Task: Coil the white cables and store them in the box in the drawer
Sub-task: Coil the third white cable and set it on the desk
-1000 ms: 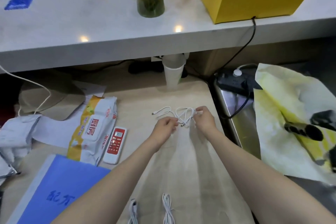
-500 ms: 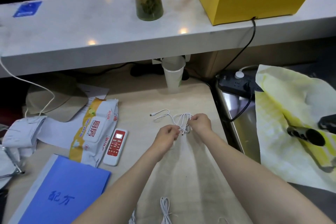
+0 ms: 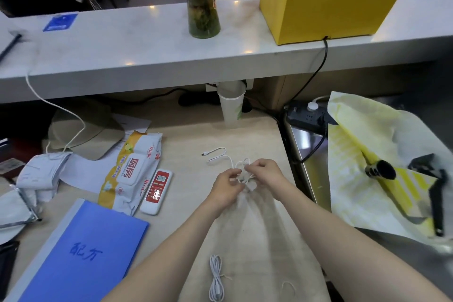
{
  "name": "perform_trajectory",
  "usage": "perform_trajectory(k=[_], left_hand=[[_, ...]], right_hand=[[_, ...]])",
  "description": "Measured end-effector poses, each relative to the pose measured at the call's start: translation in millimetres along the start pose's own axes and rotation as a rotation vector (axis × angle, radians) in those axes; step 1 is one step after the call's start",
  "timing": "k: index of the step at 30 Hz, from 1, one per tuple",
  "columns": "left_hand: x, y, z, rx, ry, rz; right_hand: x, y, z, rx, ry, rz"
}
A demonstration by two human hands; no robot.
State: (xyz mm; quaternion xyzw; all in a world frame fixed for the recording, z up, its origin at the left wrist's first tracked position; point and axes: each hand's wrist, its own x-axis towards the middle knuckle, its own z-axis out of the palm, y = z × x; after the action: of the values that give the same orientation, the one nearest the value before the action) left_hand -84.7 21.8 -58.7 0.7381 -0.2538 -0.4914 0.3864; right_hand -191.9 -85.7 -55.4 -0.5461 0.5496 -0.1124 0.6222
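A thin white cable (image 3: 221, 154) lies on the wooden desk (image 3: 259, 140), its free plug end trailing up and to the left. My left hand (image 3: 226, 185) and my right hand (image 3: 263, 170) both pinch its bunched loops between them. Near the desk's front edge lies a second white cable (image 3: 215, 279), folded into a long coil. A short white tie (image 3: 289, 285) rests to its right. No drawer or box is in view.
A red-and-white remote (image 3: 157, 190), a wipes pack (image 3: 133, 167) and a blue folder (image 3: 81, 255) lie to the left. A paper cup (image 3: 231, 105) stands at the back. A black power strip (image 3: 307, 116) and yellow paper (image 3: 367, 167) with black tools sit right.
The cable's loops have been drawn tighter between my hands and its free end now trails further left. The view has tilted up, so more of the counter shows.
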Motion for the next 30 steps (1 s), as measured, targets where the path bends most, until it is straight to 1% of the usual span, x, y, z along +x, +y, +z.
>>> perform_trajectory(k=[3,6,11,14,17,20,23,27,30], left_hand=[[-12,6,2,0.000,-0.010,0.051],[-21,10,3,0.004,0.012,0.081],[-34,9,3,-0.007,0.023,0.137],[-42,11,2,-0.066,0.019,0.129],[-46,15,0,-0.125,0.023,0.069],[-46,18,-2,-0.148,0.024,0.031],[-47,22,-5,-0.141,0.031,0.037],[-48,30,-11,-0.155,0.038,0.052],[-51,34,-17,-0.170,0.047,0.053]], right_hand=[[-18,-8,-5,0.055,-0.083,-0.020],[-34,-15,-11,0.041,-0.166,0.000],[-50,-16,-21,0.011,-0.234,0.009],[-58,-14,-25,-0.036,-0.213,0.023],[-62,-2,-24,-0.126,-0.130,-0.016],[-63,12,-22,-0.315,-0.091,-0.029],[-66,20,-20,-0.437,-0.117,-0.010],[-69,22,-15,-0.448,-0.178,-0.028],[-74,16,-15,-0.402,-0.239,-0.024]])
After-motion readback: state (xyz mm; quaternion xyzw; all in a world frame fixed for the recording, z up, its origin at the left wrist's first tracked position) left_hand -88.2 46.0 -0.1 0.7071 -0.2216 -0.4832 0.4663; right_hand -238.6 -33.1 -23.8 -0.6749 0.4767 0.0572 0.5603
